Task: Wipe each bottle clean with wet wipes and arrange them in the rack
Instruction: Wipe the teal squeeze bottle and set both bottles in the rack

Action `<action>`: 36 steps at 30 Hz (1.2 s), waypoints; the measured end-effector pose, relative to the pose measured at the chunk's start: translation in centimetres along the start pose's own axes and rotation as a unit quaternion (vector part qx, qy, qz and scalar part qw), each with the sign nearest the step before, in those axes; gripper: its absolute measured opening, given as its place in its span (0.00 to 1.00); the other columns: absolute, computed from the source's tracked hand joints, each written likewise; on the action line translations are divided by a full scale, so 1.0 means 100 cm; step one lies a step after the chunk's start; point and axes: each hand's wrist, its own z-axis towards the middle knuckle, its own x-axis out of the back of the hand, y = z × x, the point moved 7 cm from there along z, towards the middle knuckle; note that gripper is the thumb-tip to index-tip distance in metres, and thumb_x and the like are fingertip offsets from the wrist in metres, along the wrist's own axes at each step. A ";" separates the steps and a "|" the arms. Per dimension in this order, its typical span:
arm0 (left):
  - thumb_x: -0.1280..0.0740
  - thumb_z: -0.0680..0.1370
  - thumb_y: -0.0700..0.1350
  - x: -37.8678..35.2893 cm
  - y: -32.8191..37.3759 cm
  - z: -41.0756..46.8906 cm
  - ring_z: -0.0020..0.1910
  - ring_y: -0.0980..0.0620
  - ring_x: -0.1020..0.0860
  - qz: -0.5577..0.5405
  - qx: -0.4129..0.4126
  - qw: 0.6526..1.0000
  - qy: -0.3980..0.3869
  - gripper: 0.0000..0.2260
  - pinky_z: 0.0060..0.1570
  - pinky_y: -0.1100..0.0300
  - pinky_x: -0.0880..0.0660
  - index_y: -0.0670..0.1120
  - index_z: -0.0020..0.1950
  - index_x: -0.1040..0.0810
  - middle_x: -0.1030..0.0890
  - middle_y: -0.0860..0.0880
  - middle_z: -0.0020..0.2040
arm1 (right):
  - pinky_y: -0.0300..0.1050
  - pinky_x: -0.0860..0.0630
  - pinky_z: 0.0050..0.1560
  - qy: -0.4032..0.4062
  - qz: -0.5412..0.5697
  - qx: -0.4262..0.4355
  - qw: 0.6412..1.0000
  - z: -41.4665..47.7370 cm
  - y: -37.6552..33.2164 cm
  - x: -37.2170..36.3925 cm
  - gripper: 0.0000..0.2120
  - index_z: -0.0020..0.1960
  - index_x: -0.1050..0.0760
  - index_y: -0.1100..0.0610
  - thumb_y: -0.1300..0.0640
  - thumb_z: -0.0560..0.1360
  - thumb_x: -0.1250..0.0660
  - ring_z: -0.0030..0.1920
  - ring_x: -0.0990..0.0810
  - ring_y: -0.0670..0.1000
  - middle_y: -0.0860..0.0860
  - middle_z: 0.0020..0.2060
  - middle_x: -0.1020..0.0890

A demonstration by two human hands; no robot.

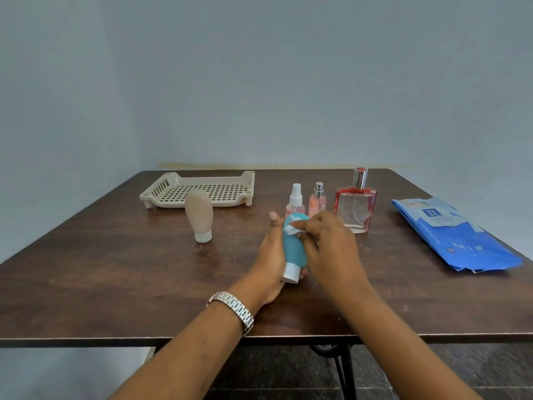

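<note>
Wiping the teal bottle (pixel 294 251), held over the desk (pixel 115 269) toward its front edge.
Your left hand (pixel 271 255) wraps it, cap toward you; your right hand (pixel 331 243) pinches the wet wipe (pixel 294 230) against its top. Next, likely: rack (pixel 202 189), back-left corner.

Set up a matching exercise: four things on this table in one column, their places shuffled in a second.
1. teal bottle
2. beige bottle
3. rack
4. wipes pack

A. far left on the table
B. gripped by the left hand, wipe pressed on it
C. lying flat at the right
D. standing on its white cap before the rack

Pairs: 1-B, 2-D, 3-A, 4-C
</note>
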 end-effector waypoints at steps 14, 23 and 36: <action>0.55 0.63 0.72 -0.001 -0.001 0.003 0.29 0.51 0.22 0.039 -0.007 0.999 -0.011 0.38 0.26 0.60 0.26 0.48 0.53 0.23 0.20 0.46 0.32 | 0.41 0.31 0.47 -0.066 -0.038 0.041 0.996 0.041 0.003 -0.007 0.10 0.51 0.18 0.56 0.55 0.77 0.36 0.47 0.25 0.53 0.52 0.44 0.21; 0.38 0.73 0.57 -0.004 0.006 -0.002 0.30 0.52 0.22 0.032 -0.070 0.996 -0.044 0.17 0.23 0.61 0.28 0.51 0.58 0.26 0.20 0.46 0.38 | 0.24 0.29 0.36 0.010 0.193 -0.128 0.973 0.036 0.045 0.009 0.06 0.46 0.19 0.54 0.62 0.74 0.33 0.35 0.23 0.37 0.45 0.40 0.19; 0.37 0.69 0.62 -0.020 0.004 -0.012 0.39 0.55 0.18 -0.076 0.019 0.995 -0.059 0.26 0.33 0.60 0.22 0.50 0.62 0.25 0.17 0.50 0.43 | 0.54 0.24 0.58 -0.106 0.560 -0.270 0.776 -0.007 0.024 -0.023 0.17 0.54 0.21 0.53 0.45 0.73 0.38 0.55 0.19 0.53 0.55 0.53 0.18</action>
